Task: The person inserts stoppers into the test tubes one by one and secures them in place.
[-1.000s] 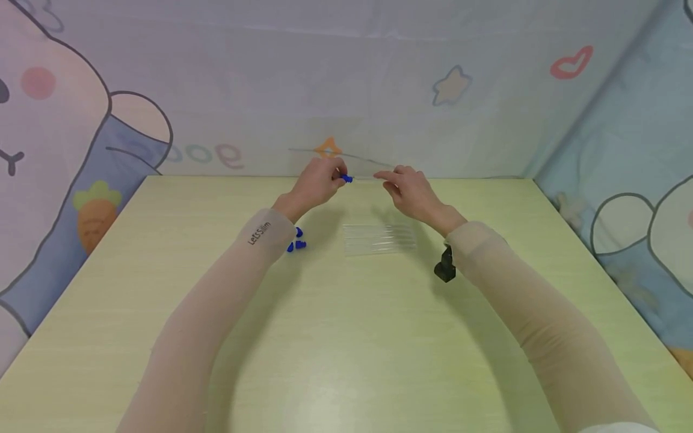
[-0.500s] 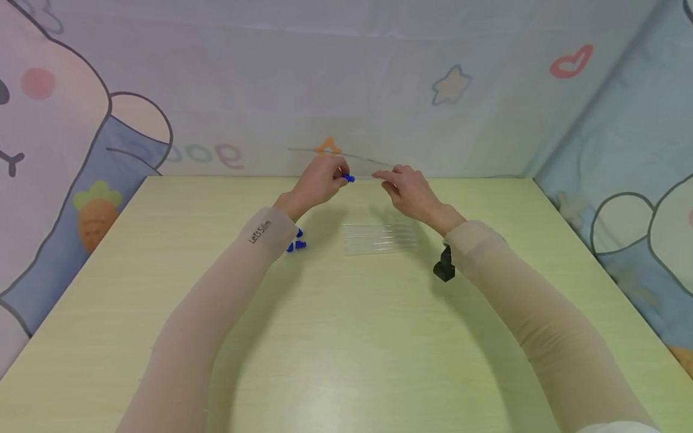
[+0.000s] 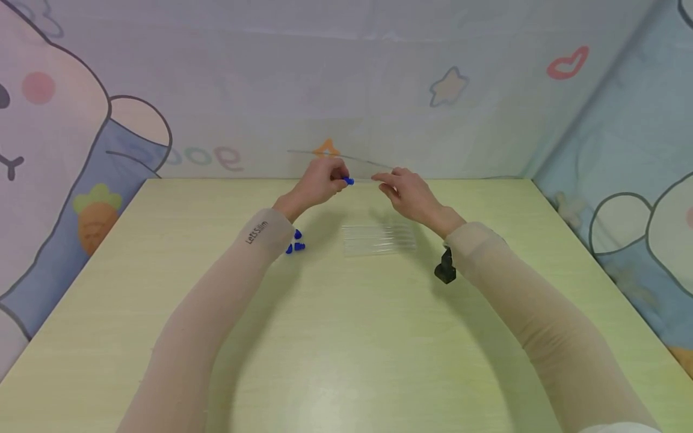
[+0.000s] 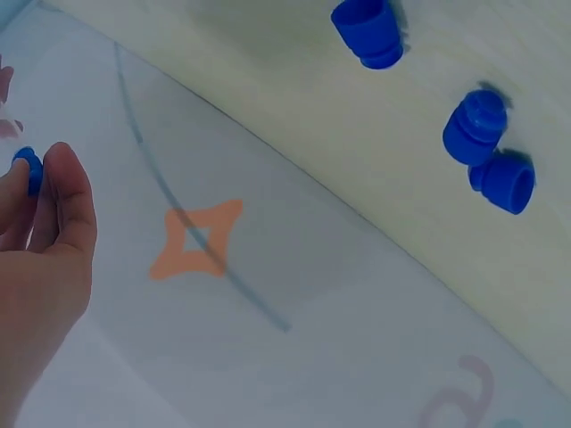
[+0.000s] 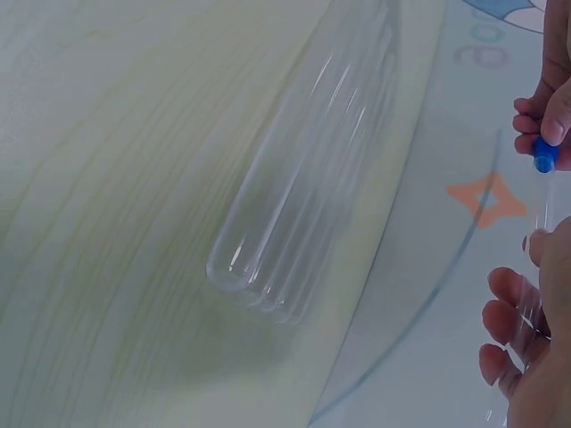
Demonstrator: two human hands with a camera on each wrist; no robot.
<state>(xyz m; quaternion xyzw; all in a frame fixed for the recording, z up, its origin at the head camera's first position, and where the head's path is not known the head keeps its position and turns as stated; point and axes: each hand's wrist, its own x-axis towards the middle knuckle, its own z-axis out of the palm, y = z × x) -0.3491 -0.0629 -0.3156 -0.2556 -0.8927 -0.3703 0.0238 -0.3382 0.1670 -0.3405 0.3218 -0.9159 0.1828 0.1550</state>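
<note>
My left hand (image 3: 320,182) pinches a blue test tube stopper (image 3: 349,181) between thumb and fingers over the table's far edge. The right hand (image 3: 410,193) holds a clear test tube (image 5: 546,203) lengthwise, thumb on one side and fingers on the other. In the right wrist view the stopper is right at the tube's end, in line with it. Several more clear test tubes (image 3: 379,240) lie side by side below the hands. Other blue stoppers (image 3: 299,246) rest by the left sleeve, lying at various angles in the left wrist view.
The pale wooden table (image 3: 346,337) ends at the back against a printed cloth (image 3: 379,72). A black device (image 3: 446,267) hangs from the right wrist. Both forearms wear light sleeves (image 3: 227,288).
Both hands stay almost in place. The gap between the stopper and the right fingertips has narrowed slightly. The loose stoppers and tubes on the table have not moved.
</note>
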